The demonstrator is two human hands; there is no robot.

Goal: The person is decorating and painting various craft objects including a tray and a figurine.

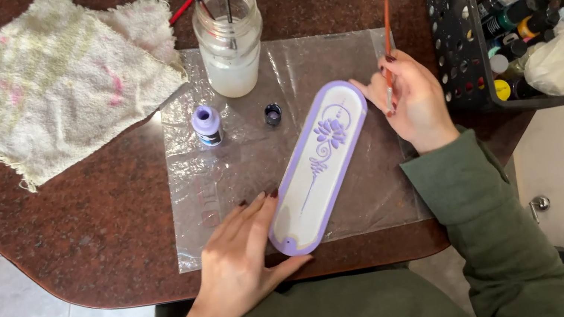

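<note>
Purple-rimmed oval white ceramic tray (318, 164) with lotus design, lying diagonally on clear plastic sheet (239, 173) atop dark reddish stone table (79, 213). Left hand (238, 260) open, fingers flat, steadying tray's near edge. Right hand (412, 100) clenched around thin orange-handled paintbrush (387, 44), beside tray's far end. Nearby: small purple paint bottle (206, 124), glass jar of cloudy water (228, 39).

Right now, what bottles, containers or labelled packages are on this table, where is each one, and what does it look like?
Small paint bottle: on the plastic sheet, left of the oval tray; lilac cap, dark label band.
Bottle cap: beside it, small, round, dark.
Glass jar: at the sheet's top edge, clear, cloudy water, brushes inside.
Black basket: far right, perforated, packed with paint bottles with mixed coloured caps.
No signs or screens.
</note>
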